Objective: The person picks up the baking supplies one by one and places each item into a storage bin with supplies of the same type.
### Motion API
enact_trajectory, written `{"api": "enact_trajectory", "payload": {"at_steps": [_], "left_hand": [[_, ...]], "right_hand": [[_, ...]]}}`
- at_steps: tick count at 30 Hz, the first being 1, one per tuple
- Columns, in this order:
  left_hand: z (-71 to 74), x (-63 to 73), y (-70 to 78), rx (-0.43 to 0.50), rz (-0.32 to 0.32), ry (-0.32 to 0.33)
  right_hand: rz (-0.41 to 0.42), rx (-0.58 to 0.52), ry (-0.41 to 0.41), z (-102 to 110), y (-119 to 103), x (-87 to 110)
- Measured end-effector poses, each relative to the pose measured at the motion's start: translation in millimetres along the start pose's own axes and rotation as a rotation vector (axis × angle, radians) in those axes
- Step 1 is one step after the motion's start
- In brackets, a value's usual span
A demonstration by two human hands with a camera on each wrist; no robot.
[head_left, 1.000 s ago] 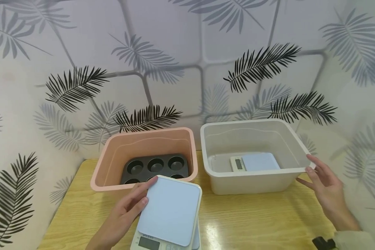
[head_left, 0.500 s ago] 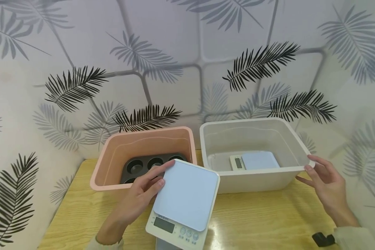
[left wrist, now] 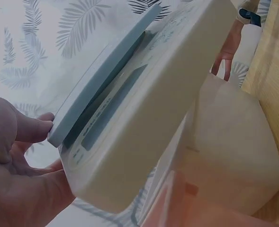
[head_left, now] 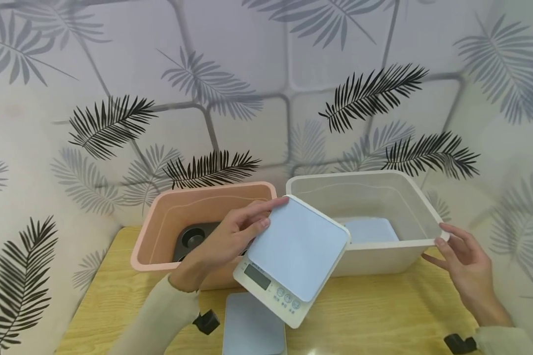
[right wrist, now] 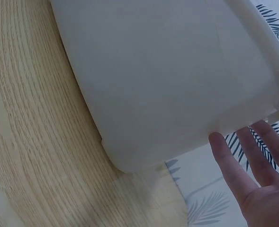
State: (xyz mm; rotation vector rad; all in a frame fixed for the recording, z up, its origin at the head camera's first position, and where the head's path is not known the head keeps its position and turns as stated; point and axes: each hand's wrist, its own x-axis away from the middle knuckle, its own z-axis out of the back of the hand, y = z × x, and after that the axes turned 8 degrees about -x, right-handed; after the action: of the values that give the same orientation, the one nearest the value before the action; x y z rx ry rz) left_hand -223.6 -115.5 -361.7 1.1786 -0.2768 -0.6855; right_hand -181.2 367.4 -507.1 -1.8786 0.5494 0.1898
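Observation:
My left hand (head_left: 231, 236) grips a white kitchen scale (head_left: 297, 246) by its far left edge, thumb on the pale blue weighing plate. The scale is tilted in the air in front of the two bins, its display and buttons toward me; the left wrist view shows its side edge (left wrist: 144, 113) close up. My right hand (head_left: 466, 268) pinches the right front corner of the white bin (head_left: 373, 260), with several fingers visible near its wall in the right wrist view. Inside that bin lies another scale (head_left: 373, 230), partly hidden. A further scale (head_left: 254, 328) lies on the table below the held one.
To the left stands a pink bin (head_left: 160, 234) with a dark muffin tin (head_left: 193, 237) inside, mostly covered by my left hand and the scale. Both bins rest on the wooden table (head_left: 373, 315) against a leaf-patterned wall covering (head_left: 266, 123).
My left hand has lifted the scale up and to the right, from beside the pink bin toward the white bin, uncovering the scale beneath. My right hand stays on the white bin's corner.

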Motion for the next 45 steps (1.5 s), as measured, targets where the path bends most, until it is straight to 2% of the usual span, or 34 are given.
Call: {"api": "enact_trajectory", "payload": {"at_steps": [7, 13, 20, 23, 25, 27, 30, 34, 42, 45], "left_hand": [[1.0, -43.8, 12.9, -0.107, 0.031, -0.083], [7.8, -76.7, 25.1, -0.164, -0.003, -0.167], [10.5, -111.0, 38.4, -0.087, 0.015, -0.229], [11.2, -125.2, 40.8, -0.129, -0.024, -0.249], [11.0, -133.6, 41.8, -0.178, -0.067, -0.246], [10.9, -141.0, 43.4, -0.187, -0.084, -0.246], [8.4, -155.5, 47.7, -0.168, -0.117, -0.258], [5.0, -171.1, 52.0, -0.158, -0.151, -0.281], [-16.0, -194.6, 52.2, -0.249, -0.146, -0.258], [-19.8, -199.7, 49.6, -0.281, -0.127, -0.238]], "right_hand": [[0.014, -0.017, 0.001, 3, 2, 1.1], [-0.02, -0.006, 0.011, 2, 0, 1.8], [-0.025, -0.003, -0.017, 4, 0, 0.6], [-0.035, -0.022, -0.019, 6, 1, 1.8], [-0.05, -0.014, -0.02, 7, 1, 3.0], [-0.06, 0.003, -0.027, 7, 1, 3.5], [-0.032, 0.024, -0.031, 7, -1, 2.3], [0.013, -0.019, -0.035, 1, 0, 0.9], [0.029, -0.083, -0.03, 0, 1, 3.0], [0.021, -0.099, -0.033, -4, 5, 3.4]]}}
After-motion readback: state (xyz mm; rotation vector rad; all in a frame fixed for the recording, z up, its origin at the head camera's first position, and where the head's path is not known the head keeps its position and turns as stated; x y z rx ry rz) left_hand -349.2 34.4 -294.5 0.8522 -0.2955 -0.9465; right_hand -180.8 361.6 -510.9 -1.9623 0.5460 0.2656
